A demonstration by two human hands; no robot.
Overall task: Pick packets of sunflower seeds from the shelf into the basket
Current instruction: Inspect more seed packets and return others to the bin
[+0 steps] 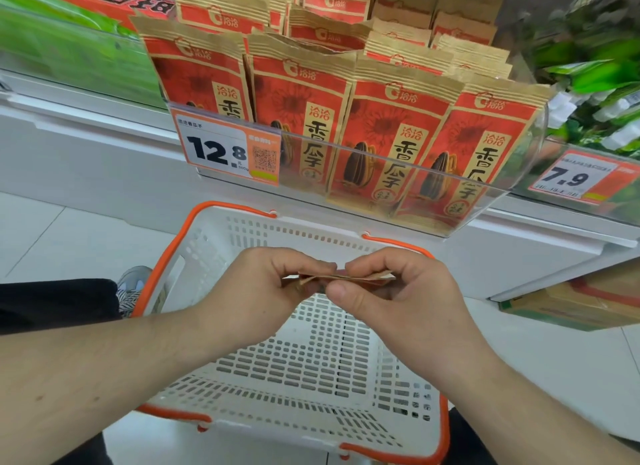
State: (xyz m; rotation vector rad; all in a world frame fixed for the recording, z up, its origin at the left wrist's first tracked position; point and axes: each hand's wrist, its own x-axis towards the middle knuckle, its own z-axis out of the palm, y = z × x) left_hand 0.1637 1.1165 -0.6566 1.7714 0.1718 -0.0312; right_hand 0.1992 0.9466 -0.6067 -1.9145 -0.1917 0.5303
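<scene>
While rows of red sunflower seed packets (pixel 381 135) stand upright behind the shelf's clear front rail (pixel 408 173), a person's left hand (pixel 263 284) and right hand (pixel 391 291) pinch one packet (pixel 346 277) edge-on between curled fingers and thumbs, above the middle of a white, orange-handled basket (pixel 242 232) on the floor.

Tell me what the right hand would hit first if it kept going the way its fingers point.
The right hand points toward the left hand, so it would likely meet those fingers first, with both pinching the same packet edge above the basket.
</scene>
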